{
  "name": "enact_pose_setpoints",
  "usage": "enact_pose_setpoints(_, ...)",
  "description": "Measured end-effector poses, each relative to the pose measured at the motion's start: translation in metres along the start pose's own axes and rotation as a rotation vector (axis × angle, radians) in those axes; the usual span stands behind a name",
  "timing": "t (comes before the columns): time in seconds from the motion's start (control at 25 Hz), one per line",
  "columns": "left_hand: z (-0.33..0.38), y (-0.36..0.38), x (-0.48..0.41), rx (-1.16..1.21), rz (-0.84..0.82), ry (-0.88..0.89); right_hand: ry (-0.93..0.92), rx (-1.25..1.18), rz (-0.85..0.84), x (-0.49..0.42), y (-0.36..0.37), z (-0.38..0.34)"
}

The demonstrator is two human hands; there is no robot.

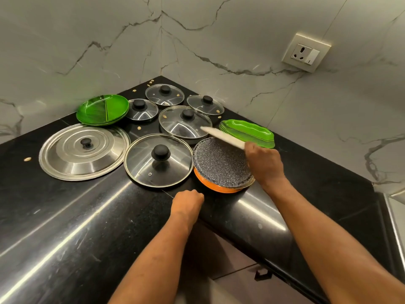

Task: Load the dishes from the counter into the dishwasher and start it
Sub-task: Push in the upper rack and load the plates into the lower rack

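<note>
The fingers of your right hand (263,159) were curled round the near end of a long white utensil (223,137), which was motion-blurred, so I could not tell whether it was a knife, a spatula or something else. It slanted up and to the left above the speckled grey disc (219,163), which lay on an orange dish (210,185) at the front edge of the black bench (65,216). Your left hand (188,202) sat on the bench edge just beside that dish, fingers tucked into a fist with nothing showing in them. Around these lay the rest of the load: a large glass lid (157,160) touching or nearly touching the orange dish, a wide steel lid (84,151) to its left, four smaller glass lids (185,125) behind, a stack of round green plates (103,109) and a stack of oblong green trays (247,132) beyond your right hand. Small pale scraps (27,159) were scattered over the bench. I judged you to be at the gathering step, early on, with almost everything on the bench and the dishwasher out of view. The next move seemed to call for carrying the utensil off without sweeping it across the lid knobs, and for freeing your left hand to lift the disc and dish, which overhung the edge a little and could slip.
</note>
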State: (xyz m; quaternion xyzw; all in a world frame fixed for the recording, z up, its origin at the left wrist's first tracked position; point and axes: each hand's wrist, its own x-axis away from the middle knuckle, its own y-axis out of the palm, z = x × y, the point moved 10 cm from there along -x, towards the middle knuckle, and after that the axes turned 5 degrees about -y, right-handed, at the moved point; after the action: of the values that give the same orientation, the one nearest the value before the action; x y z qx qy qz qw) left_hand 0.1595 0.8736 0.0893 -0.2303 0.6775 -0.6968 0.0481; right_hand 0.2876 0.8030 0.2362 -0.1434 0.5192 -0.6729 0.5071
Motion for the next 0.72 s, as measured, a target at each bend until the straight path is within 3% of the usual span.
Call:
enact_pose_setpoints(0.2,-0.002,0.000,0.000,-0.032,0.029,-0.011,0.369,-0.203,0.181,0.015,-0.029,0.055)
enact_pose_setpoints(0.48,-0.002,-0.002,0.007,-0.068,0.045,-0.022,1.419,-0.898,0.302,0.163,0.021,0.110)
enact_pose_setpoints(0.64,0.000,0.017,0.017,0.003,-0.022,-0.081,1.532,-1.279,0.398,0.240,0.050,0.093)
enact_pose_setpoints(0.72,0.006,0.026,0.028,0.037,0.041,-0.095,1.554,-1.394,0.430,0.273,0.060,0.082)
